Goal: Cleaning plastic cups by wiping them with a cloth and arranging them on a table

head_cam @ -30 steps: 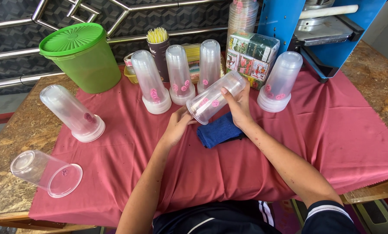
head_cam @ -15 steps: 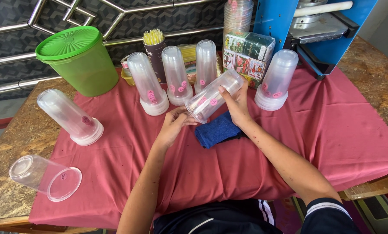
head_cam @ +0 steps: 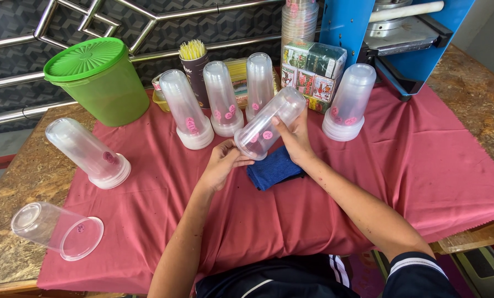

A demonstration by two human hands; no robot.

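Observation:
Both my hands hold a stack of clear plastic cups (head_cam: 269, 124) tilted on its side above a red cloth (head_cam: 401, 165). My right hand (head_cam: 295, 138) grips the stack from the right side. At the stack's open lower end my left hand (head_cam: 222, 163) pinches the rim of the cups. Under the stack lies a folded blue rag (head_cam: 273, 169). More upside-down cup stacks stand behind: one (head_cam: 184, 109) at left, one (head_cam: 221, 99) in the middle, one (head_cam: 258, 81) behind the held stack, and one (head_cam: 349, 102) at right.
A green lidded bucket (head_cam: 99, 80) stands far left. A leaning cup stack (head_cam: 88, 153) and a fallen one (head_cam: 56, 229) lie at left. A cup of yellow straws (head_cam: 193, 67), a box of packets (head_cam: 314, 70) and a blue sealing machine (head_cam: 393, 36) line the back.
The held stack stays tilted between my hands. My left hand has closed in on the stack's lower rim. The view has shifted slightly.

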